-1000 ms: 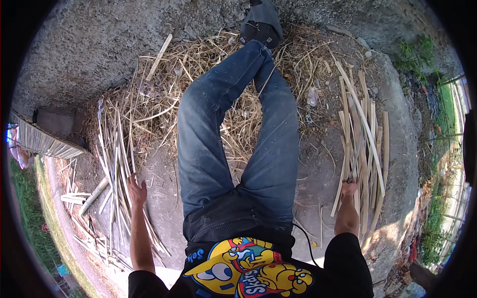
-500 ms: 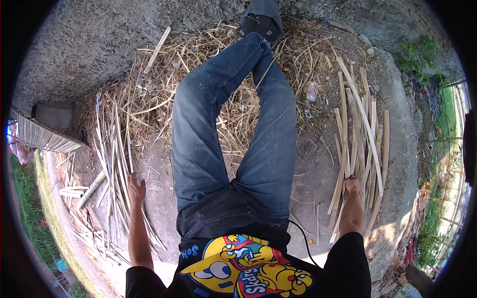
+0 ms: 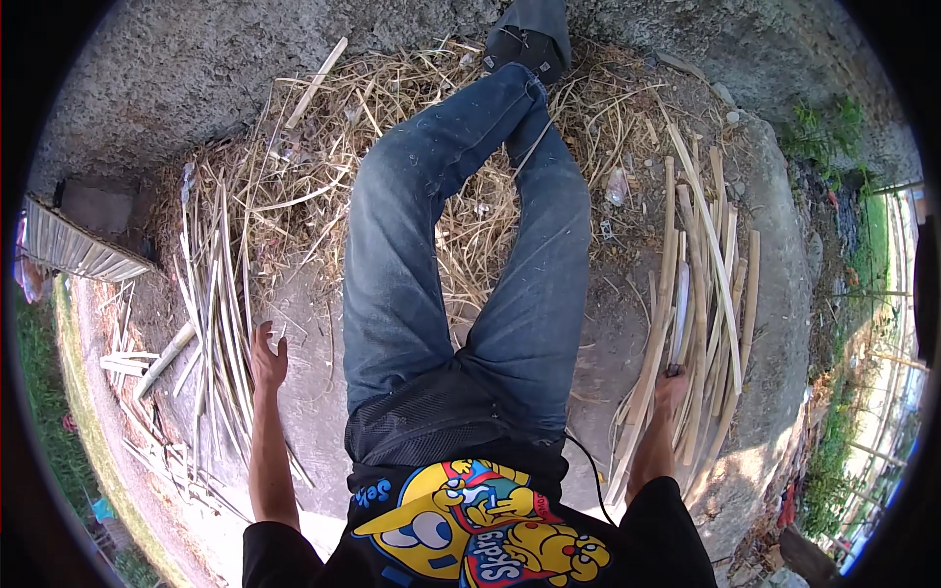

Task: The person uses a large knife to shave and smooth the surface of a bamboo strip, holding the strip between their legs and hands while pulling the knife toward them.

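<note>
My left hand point(image 3: 268, 359) is open, thumb and fingers apart. Nothing is in it, and it is just right of a bundle of thin split bamboo strips point(image 3: 218, 323) lying on the ground. At the right, my right hand point(image 3: 670, 390) is closed around the dark handle of a long knife point(image 3: 681, 314). Its pale, narrow blade points away from me and lies among wider bamboo slats point(image 3: 700, 284). The fingers of this hand are partly hidden.
Dry shavings point(image 3: 323, 147) litter the ground around my outstretched legs point(image 3: 402, 255). A rough wall point(image 3: 196, 69) rises beyond my feet. A thicker bamboo piece point(image 3: 167, 361) and short offcuts lie at far left. A clear plastic wrapper point(image 3: 617, 186) sits near the right slats.
My right hand has moved left and toward me with the knife, and more of the blade shows. Some slats beside it have shifted. My left hand has come away from the strips, fingers spreading.
</note>
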{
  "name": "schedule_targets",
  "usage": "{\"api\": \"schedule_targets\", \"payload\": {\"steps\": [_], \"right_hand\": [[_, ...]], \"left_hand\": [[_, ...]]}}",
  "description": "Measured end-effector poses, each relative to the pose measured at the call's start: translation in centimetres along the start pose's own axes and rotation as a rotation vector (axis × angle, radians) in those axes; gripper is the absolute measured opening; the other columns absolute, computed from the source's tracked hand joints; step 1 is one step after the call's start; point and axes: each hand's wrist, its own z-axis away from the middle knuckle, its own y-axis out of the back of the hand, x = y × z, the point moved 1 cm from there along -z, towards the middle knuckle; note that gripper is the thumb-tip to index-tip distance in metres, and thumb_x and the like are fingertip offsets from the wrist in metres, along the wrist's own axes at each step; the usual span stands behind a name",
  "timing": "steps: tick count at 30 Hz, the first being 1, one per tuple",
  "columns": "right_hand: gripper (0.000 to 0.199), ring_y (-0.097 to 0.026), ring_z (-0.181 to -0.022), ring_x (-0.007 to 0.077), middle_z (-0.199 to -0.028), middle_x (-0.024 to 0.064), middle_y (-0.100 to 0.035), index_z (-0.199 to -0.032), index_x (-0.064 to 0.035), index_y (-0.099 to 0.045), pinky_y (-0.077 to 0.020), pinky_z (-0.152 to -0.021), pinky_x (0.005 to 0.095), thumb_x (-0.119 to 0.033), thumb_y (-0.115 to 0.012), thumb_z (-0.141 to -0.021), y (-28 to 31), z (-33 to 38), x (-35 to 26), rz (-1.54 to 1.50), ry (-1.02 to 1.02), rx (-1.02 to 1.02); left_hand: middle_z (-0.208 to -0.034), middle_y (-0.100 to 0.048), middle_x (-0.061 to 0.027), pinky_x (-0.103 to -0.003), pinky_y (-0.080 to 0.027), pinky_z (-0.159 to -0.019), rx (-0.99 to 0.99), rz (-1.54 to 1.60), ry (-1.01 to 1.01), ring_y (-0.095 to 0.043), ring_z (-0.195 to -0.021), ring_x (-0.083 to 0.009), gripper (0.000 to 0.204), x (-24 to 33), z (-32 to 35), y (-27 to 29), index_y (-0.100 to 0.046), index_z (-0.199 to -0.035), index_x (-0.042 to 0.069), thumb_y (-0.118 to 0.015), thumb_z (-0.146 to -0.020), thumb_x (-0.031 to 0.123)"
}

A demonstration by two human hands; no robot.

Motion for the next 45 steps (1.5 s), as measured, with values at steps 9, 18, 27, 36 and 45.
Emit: {"api": "schedule_targets", "payload": {"steps": [9, 18, 27, 36, 45], "right_hand": [[0.021, -0.069, -0.073, 0.0162, -0.069, -0.0011, -0.055, -0.090, 0.0011, -0.056, -0.0536, -0.064, 0.0285, 0.014, -0.071, -0.082, 14.4, 0.9, -15.1, -0.772, 0.123, -0.409], [0.019, -0.076, -0.092, 0.0210, -0.089, 0.0124, -0.073, -0.093, 0.0045, -0.058, -0.0614, -0.069, 0.0293, 0.013, -0.071, -0.082, 20.7, 7.4, -39.8, -0.764, 0.627, -1.105], [0.025, -0.074, -0.078, 0.0122, -0.090, 0.0118, -0.079, -0.091, 0.0031, -0.065, -0.0551, -0.069, 0.0257, 0.002, -0.081, -0.072, 21.7, 9.1, -49.0, -0.361, 1.137, -1.133], [0.034, -0.044, -0.066, 0.0047, -0.073, -0.0048, -0.055, -0.081, -0.0038, -0.061, -0.0400, -0.061, 0.0246, -0.014, -0.092, -0.071, 21.4, 10.9, -54.1, -0.870, 1.060, -0.922], [0.024, -0.074, -0.087, 0.0199, -0.083, 0.0087, -0.068, -0.095, -0.0018, -0.056, -0.0632, -0.073, 0.0341, 0.006, -0.076, -0.084, 23.6, 10.6, -56.9, -1.236, 0.885, -1.094]], "left_hand": [[-0.115, -0.069, -0.0154, -0.039, -0.054, -0.089, 0.204, 0.394, -0.132, -0.068, -0.106, -0.0281, 0.027, 17.6, -7.9, 4.7, -0.064, -0.122, 0.000, -0.063, -0.096, 0.004], [-0.148, -0.052, -0.0099, -0.051, -0.031, -0.121, 0.161, -0.056, -0.897, -0.047, -0.141, -0.0275, 0.067, 35.8, -12.3, 9.9, -0.055, -0.141, 0.012, -0.081, -0.082, 0.031], [-0.113, -0.063, -0.0100, -0.052, -0.042, -0.110, 0.153, 0.108, -0.632, -0.062, -0.107, -0.0303, 0.053, 31.5, -11.4, 12.5, -0.061, -0.130, 0.010, -0.082, -0.083, 0.025], [-0.128, -0.064, -0.0232, -0.039, -0.054, -0.096, -0.445, 1.034, -0.376, -0.065, -0.118, -0.0310, 0.052, 37.6, -6.0, 5.9, -0.047, -0.142, -0.005, -0.065, -0.101, 0.021], [-0.116, -0.067, -0.0225, -0.043, -0.056, -0.090, -0.475, 1.036, -0.533, -0.068, -0.109, -0.0359, 0.038, 43.6, -5.7, 2.6, -0.053, -0.130, -0.005, -0.061, -0.102, 0.019]]}}
